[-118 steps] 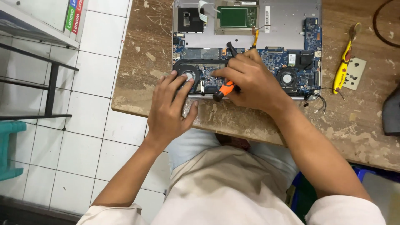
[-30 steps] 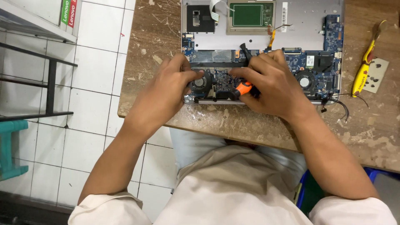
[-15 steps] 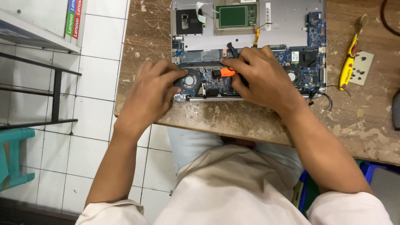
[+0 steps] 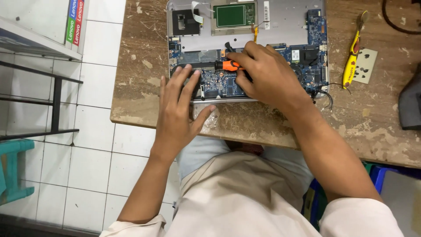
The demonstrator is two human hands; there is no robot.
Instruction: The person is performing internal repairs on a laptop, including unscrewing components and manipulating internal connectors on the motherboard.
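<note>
Laptop chassis [image 4: 280,22], opened, blue board exposed, lies at the near edge of the worn wooden bench [image 4: 140,52]. Right hand [image 4: 263,72] clenches an orange-and-black screwdriver [image 4: 226,65], laid nearly flat over the board. Left hand [image 4: 177,116], released and spread, steadies the front edge; half a second earlier it curled further up over the fan corner. Yellow tool [image 4: 351,66] lies apart, right.

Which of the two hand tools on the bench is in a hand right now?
The orange-and-black screwdriver, held by the right hand over the opened laptop. The yellow tool lies untouched to the right.
</note>
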